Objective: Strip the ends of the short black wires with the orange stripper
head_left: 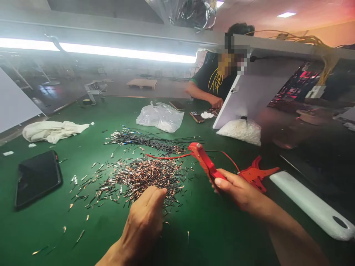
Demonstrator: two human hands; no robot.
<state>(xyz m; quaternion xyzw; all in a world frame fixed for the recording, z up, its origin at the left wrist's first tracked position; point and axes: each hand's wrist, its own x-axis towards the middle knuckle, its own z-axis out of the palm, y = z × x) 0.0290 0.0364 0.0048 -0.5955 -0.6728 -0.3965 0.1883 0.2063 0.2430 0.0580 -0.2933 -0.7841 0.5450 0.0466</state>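
Right hand (240, 192) closed around handle of red wire stripper (206, 162), tool head aimed toward table's far edge; thin red wire (166, 157) runs out from the head. Left hand (144, 218) loosely curled, fingertips down on near edge of pile of cut wire bits (141, 175) mid-table; whether it pinches any, cannot tell. Bundle of black wires (146, 140) just beyond pile. Black phone (37, 177) near left edge.

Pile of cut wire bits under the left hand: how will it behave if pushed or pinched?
The wire bits are probably light: short, thin pieces. They would likely scatter rather than slide together, since strays already lie around the green mat. The left hand might pinch only a few.
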